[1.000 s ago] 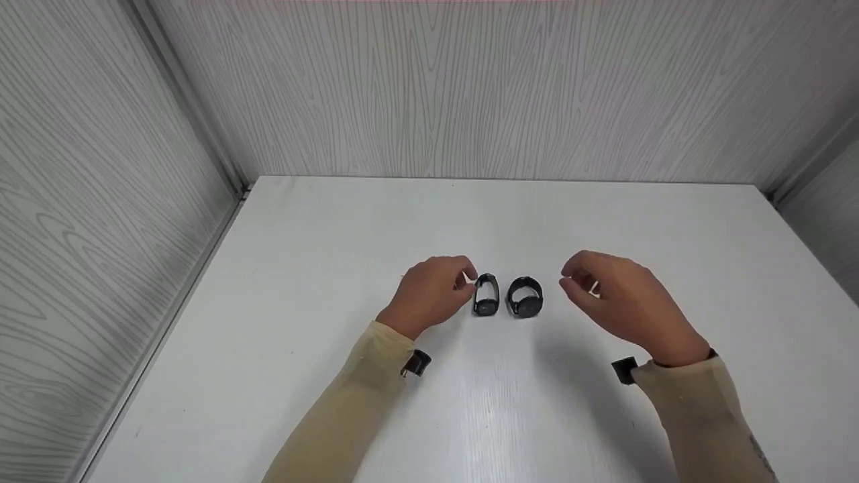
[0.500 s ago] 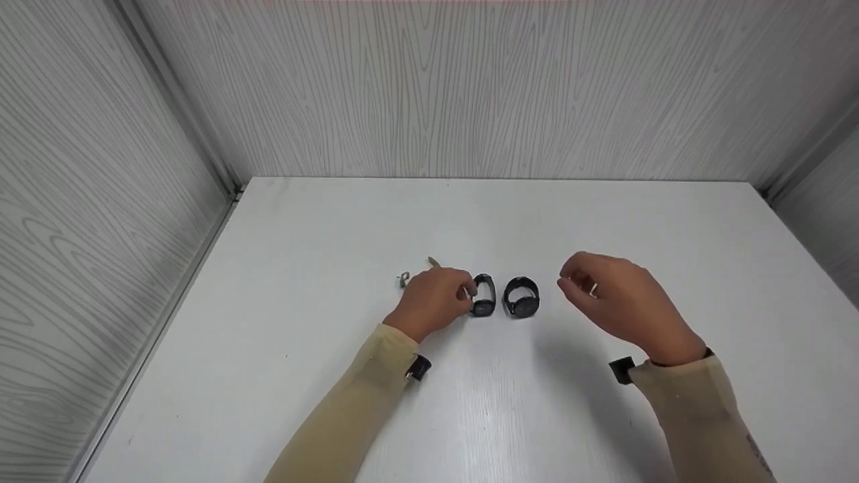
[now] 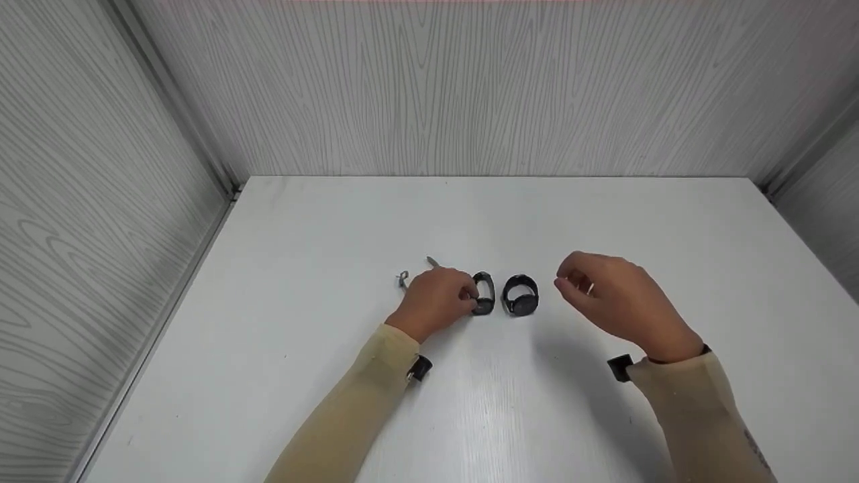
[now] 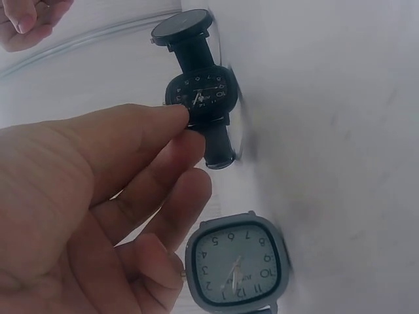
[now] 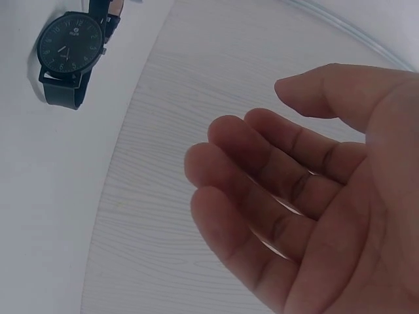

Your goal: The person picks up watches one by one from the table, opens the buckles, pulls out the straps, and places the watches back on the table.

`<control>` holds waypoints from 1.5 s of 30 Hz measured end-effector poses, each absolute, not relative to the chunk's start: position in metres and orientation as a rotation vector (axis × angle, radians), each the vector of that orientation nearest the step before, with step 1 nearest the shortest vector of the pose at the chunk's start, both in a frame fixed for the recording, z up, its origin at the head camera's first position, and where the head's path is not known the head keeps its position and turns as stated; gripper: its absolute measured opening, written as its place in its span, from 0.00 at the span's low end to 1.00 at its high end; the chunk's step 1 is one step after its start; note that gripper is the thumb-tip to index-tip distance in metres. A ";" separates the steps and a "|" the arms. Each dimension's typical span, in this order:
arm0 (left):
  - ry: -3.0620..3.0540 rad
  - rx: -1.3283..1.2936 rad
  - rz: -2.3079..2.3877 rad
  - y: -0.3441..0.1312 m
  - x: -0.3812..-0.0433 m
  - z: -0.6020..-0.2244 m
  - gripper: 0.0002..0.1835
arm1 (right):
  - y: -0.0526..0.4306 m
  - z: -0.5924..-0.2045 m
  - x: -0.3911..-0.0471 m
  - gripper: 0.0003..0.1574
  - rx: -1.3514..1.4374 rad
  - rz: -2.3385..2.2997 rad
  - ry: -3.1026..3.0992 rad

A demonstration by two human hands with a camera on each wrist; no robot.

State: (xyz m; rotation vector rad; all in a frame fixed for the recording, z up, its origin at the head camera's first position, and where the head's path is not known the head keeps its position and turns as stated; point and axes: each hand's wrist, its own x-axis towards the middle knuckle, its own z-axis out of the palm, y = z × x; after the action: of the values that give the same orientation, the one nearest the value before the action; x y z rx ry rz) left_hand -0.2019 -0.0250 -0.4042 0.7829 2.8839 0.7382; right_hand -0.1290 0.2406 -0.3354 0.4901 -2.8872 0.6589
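Observation:
In the head view my left hand (image 3: 435,298) is low over the table, its fingertips right at a black square-faced wristwatch (image 3: 483,308). The left wrist view has the thumb and forefinger pinched together at the lower edge of that watch's case. Under the same hand lies a grey square-faced wristwatch (image 4: 237,261); only its strap ends (image 3: 402,278) show from above. A black round-faced wristwatch (image 3: 525,305) stands on its looped strap just right of the square black one. My right hand (image 3: 621,302) hovers to the right, fingers loosely curved, holding nothing.
The white table (image 3: 335,221) meets a grey wood-grain panel (image 3: 429,94) at the back, with another panel (image 3: 100,221) along the left side. Small black wrist devices (image 3: 421,367) sit at the cuffs of both sleeves.
My left hand has shifted slightly toward the front, uncovering the grey watch's strap ends, and its fingertips have come onto the black square-faced watch. The right hand stays nearly still.

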 end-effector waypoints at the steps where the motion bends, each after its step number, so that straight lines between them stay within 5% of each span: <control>1: 2.884 0.783 0.739 -0.025 -0.202 -0.404 0.06 | 0.241 -0.335 -0.129 0.05 0.487 0.663 -2.890; 23: 2.875 0.927 0.641 -0.025 -0.201 -0.406 0.04 | 0.242 -0.339 -0.131 0.05 0.458 0.679 -2.952; 45: 3.124 1.213 0.996 -0.048 -0.188 -0.347 0.04 | 0.247 -0.347 -0.139 0.08 0.476 0.685 -2.963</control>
State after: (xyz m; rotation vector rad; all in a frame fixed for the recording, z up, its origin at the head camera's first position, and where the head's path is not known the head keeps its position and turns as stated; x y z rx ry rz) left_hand -0.1884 -0.0481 -0.3466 1.2132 3.1245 0.9959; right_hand -0.1386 0.2471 -0.3466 0.4757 -2.9625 0.6853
